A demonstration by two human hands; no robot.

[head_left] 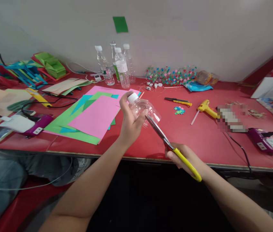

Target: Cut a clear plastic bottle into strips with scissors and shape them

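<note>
My left hand (130,124) is closed around a clear plastic bottle top (151,111) with a white cap, tilted so its wide cut end faces right. In my right hand (183,154) is a pair of scissors (160,133) with yellow handles, gripped near the pivot. The blades look nearly together and point up and left, their tips by my left thumb at the bottle top. Whether the blades touch the plastic, I cannot tell. Below and to the left lie pink, green and blue paper sheets (95,117) on the red table (151,146).
Several plastic bottles (122,66) stand by the wall. Right of my hands lie a yellow box cutter (178,101), small paper stars (179,110), a yellow glue gun (207,109) and a purple power strip (265,141) with cables. Another purple strip (38,125) lies left, near a person's leg (3,180).
</note>
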